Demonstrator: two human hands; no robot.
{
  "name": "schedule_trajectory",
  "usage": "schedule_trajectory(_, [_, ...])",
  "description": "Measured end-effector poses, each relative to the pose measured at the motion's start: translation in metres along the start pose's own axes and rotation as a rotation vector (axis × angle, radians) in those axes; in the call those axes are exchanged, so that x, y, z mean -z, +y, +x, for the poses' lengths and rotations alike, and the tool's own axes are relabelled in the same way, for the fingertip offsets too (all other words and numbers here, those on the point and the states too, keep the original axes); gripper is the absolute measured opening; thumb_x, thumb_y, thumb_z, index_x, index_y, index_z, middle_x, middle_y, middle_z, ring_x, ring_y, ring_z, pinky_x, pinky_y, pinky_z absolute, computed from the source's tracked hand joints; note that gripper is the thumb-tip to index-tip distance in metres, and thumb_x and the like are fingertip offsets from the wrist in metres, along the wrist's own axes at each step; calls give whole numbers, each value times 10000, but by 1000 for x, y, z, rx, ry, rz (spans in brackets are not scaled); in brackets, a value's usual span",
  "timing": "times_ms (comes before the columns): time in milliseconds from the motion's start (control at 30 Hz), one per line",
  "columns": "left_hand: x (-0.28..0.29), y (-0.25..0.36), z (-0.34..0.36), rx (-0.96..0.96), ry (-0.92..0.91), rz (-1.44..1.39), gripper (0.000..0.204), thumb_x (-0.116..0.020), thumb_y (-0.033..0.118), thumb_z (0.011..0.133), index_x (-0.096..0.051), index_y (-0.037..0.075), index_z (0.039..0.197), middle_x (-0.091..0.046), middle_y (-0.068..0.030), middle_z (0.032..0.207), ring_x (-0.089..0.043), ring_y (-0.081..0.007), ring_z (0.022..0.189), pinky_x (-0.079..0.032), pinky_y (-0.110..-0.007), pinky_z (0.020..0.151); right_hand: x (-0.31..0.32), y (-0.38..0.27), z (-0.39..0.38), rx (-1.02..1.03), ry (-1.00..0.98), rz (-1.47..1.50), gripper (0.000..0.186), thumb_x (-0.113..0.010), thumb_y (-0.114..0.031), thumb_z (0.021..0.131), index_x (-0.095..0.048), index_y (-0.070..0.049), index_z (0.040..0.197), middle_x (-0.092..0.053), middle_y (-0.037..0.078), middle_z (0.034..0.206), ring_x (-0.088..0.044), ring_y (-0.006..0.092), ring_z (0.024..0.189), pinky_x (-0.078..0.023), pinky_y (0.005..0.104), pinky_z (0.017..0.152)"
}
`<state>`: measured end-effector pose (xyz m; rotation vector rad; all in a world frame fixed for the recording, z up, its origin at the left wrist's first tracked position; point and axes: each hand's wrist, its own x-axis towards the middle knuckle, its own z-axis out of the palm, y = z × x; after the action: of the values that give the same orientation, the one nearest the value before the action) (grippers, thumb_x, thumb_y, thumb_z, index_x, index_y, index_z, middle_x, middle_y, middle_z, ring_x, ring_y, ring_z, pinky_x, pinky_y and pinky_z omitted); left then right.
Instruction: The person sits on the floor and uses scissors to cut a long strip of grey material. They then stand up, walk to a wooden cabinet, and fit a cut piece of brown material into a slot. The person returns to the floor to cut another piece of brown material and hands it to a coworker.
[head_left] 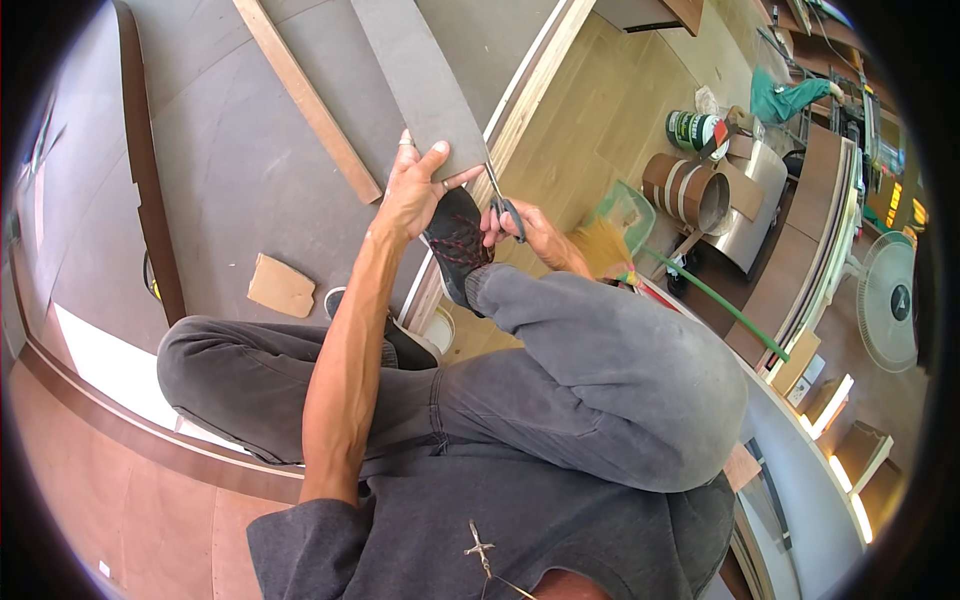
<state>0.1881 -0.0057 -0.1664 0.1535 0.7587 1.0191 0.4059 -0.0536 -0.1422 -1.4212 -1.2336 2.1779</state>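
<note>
My left hand grips the near end of a long, flat grey strip, thumb on top and fingers reaching underneath. The strip runs away from me toward the far edge. In my right hand is a pair of dark-handled scissors. Their blades point away from me and meet the strip's right edge near its end; I cannot tell how far they are parted. Just below the strip's end is my dark shoe with red-flecked laces, between my two hands.
A narrow wooden batten and a torn cardboard piece lie on the grey surface at left. To the right are a straw broom, a green dustpan, a brown roll, a tin and a fan.
</note>
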Motion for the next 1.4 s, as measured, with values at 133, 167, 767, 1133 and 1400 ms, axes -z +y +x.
schedule_trajectory(133, [1, -3, 0, -21, 31, 8, 521, -530, 100, 965, -250, 81, 1404, -421, -139, 1366, -489, -299, 1241, -511, -546, 991, 4, 8, 4, 8, -25, 3, 578, -532, -611, 916, -582, -36, 947, -611, 80, 947, -629, 168, 858, -490, 329, 804])
schedule_trajectory(167, [2, -4, -1, -14, 44, 3, 550, -546, 106, 962, -234, 78, 1415, -410, -130, 1368, -480, -287, 1248, -509, -540, 997, 4, 10, 4, 11, -23, 13, 575, -532, -610, 918, -581, -37, 945, -608, 79, 946, -628, 168, 857, -490, 329, 802])
schedule_trajectory(767, [6, -1, -3, -19, 6, 31, 676, -564, 102, 961, -109, 39, 1457, -387, -140, 1356, -491, -279, 1235, -506, -544, 1006, 0, 5, 8, 30, -11, 15, 430, -562, -448, 947, -608, -21, 934, -617, 62, 796, -597, 150, 749, -464, 286, 710])
schedule_trajectory(1133, [11, 0, -8, 15, 47, 12, 962, -600, 118, 943, 190, 3, 1480, -351, -161, 1383, -481, -290, 1247, -487, -561, 1020, -3, -7, 5, -24, -23, -20, 456, -558, -467, 939, -607, -13, 933, -599, 67, 818, -595, 153, 759, -474, 298, 730])
schedule_trajectory(1400, [9, 4, -11, 18, 28, 1, 970, -590, 94, 937, 207, 10, 1482, -324, -146, 1394, -463, -270, 1251, -481, -560, 1028, -9, -9, 4, 26, -22, 34, 469, -557, -485, 938, -597, -18, 919, -585, 54, 836, -586, 146, 758, -467, 293, 725])
